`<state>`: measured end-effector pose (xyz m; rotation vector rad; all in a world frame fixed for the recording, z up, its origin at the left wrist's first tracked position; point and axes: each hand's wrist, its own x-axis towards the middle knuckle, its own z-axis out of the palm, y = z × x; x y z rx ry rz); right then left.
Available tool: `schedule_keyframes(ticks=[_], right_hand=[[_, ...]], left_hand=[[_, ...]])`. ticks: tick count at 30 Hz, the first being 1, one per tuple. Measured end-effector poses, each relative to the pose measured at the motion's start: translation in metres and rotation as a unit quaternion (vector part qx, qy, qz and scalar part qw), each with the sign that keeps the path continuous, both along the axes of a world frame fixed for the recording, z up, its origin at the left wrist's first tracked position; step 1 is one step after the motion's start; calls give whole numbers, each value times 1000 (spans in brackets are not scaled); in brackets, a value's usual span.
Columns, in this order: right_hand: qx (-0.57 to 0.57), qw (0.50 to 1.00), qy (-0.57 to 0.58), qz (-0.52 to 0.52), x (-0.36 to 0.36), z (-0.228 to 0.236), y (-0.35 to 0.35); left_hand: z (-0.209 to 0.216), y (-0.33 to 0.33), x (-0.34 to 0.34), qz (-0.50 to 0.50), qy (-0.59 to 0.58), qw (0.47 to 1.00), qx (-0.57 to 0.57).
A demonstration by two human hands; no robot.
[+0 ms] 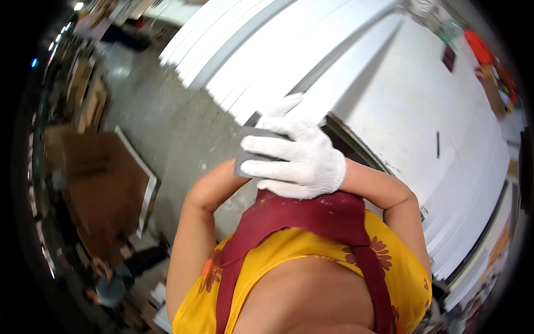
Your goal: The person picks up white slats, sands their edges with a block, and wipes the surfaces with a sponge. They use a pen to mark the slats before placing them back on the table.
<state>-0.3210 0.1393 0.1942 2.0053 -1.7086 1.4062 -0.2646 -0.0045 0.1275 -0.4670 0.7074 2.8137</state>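
Note:
My right hand, in a white knit glove, is in front of my maroon apron. Its fingers lie across a thin grey flat pad, pressing it against the palm side; it looks like a sanding pad, but its face is hidden. My left hand, also gloved, lies just beyond, mostly covered by the right hand and the pad. One pale finger of it points toward the long white boards; the rest cannot be made out. The near ends of those boards are close to both hands.
A broad white panel surface lies to the right, with a thin dark stick on it. Brown panels stand on the grey floor at left. One person is at lower left, another at far upper left.

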Motion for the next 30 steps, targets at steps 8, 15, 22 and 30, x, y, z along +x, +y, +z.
schedule_keyframes(ticks=[8,15,22,30], right_hand=[[94,971,50,-212,-112,-54,42],[127,906,50,-402,-255,-124,75],[275,734,-83,-615,-414,-184,103],[224,832,-71,-503,-367,-178,97]], left_hand=[[15,-6,65,-39,-226,971,-66],[33,-23,163,-97,-149,969,-173],[59,-6,173,-109,-165,960,-197],[-29,-54,205,-267,-203,892,-305]])
